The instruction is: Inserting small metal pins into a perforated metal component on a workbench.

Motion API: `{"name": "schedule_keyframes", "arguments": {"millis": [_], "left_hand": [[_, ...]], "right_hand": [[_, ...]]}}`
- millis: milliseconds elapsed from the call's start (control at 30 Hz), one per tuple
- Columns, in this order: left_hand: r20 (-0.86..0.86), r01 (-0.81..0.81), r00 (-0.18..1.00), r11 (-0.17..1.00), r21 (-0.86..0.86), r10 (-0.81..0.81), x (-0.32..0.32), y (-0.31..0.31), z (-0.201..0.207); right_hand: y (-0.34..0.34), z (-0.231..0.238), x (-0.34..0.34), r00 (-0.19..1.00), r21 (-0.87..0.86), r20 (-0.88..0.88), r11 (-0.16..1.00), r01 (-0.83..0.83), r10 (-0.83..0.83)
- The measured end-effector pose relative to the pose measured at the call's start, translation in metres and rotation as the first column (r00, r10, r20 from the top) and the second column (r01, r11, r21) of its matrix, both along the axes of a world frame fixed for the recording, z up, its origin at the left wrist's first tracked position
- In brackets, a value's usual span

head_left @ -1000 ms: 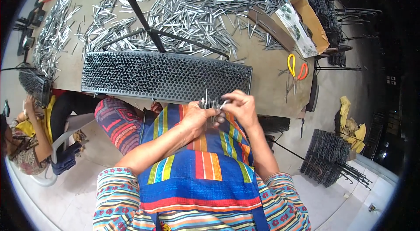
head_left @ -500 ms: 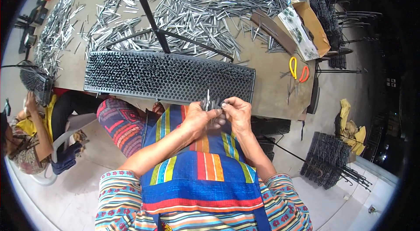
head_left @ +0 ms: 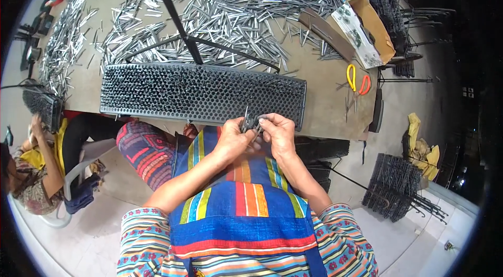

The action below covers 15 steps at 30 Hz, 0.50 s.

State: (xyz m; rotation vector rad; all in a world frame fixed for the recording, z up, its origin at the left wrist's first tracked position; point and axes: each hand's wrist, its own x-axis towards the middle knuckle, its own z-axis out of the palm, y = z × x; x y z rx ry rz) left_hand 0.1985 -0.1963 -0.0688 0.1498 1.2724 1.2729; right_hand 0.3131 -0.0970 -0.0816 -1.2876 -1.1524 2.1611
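Just in front of a dark perforated rack (head_left: 209,114), my two hands meet over my lap. Closed around a few thin metal strips (head_left: 247,120) is my left hand (head_left: 234,136); one strip stands up above its fingers. My right hand (head_left: 279,131) pinches at the same small bunch, its fingertips touching the strips. Fingers hide most of the bunch. Many of the rack's round holes hold dark pieces, densely on the left and along the top, while bare holes show towards the lower right.
Loose silvery strips (head_left: 230,20) cover much of the table. Yellow-and-orange-handled scissors (head_left: 356,85) lie right, near an open cardboard box (head_left: 372,30) and a brown flat bar (head_left: 326,36). A black rod frame rises behind the rack. At left another person (head_left: 39,156) sits by a similar rack (head_left: 44,106).
My right hand has shifted slightly left, closer to my left hand, and its fingertips now meet the strips. The upright strip has tilted a little. The rack stays in place.
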Motion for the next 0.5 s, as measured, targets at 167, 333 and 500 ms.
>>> {"name": "schedule_keyframes", "arguments": {"millis": [167, 333, 500], "left_hand": [[0.130, -0.078, 0.988, 0.994, -0.072, 0.086, 0.000, -0.001, 0.002], [0.311, -0.129, 0.930, 0.968, -0.214, 0.193, 0.001, -0.014, 0.005], [0.077, 0.141, 0.988, 0.986, -0.087, -0.135, 0.008, -0.030, 0.002]], "right_hand": [[0.010, -0.002, 0.004, 0.994, 0.001, -0.028, 0.994, -0.109, 0.109], [0.019, 0.017, 0.000, 1.000, 0.241, -0.006, 0.970, 0.022, -0.021], [0.043, 0.009, -0.021, 0.998, 0.712, -0.033, 0.700, 0.059, -0.051]]}}
